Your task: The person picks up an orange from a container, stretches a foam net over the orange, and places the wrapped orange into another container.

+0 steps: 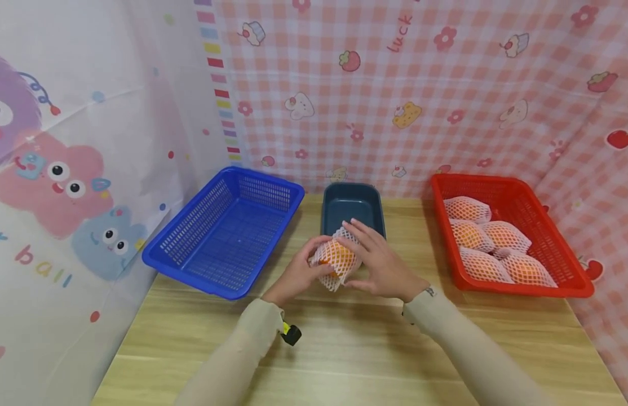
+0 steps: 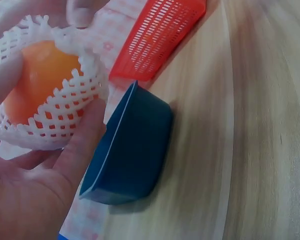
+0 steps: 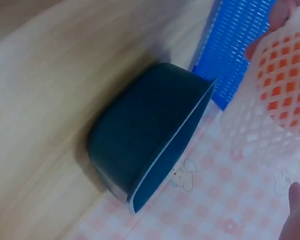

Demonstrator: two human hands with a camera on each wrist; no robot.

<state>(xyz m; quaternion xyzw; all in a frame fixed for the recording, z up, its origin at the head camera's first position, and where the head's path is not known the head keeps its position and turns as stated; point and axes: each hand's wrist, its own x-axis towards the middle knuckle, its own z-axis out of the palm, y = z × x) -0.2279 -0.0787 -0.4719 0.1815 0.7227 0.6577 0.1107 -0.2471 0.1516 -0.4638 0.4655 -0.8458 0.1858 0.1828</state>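
Observation:
An orange (image 1: 340,258) in a white foam net sleeve (image 2: 65,112) is held up in front of the dark teal bin (image 1: 352,210). My left hand (image 1: 300,275) grips it from the left, thumb on the near side and fingers around the sleeve. In the left wrist view, the net gapes and bare orange peel shows through. My right hand (image 1: 385,268) is at the fruit's right side, fingers stretched over its top and thumb apart below. Whether those fingertips touch the net is unclear. The right wrist view has the netted orange (image 3: 287,75) at its right edge.
On the left stands a blue basket (image 1: 233,237) with nothing visible inside. A red basket (image 1: 517,290) on the right holds several netted oranges (image 1: 505,237). The wooden table (image 1: 339,349) meets a pink checked cloth (image 1: 375,84) behind and a white printed cloth at left.

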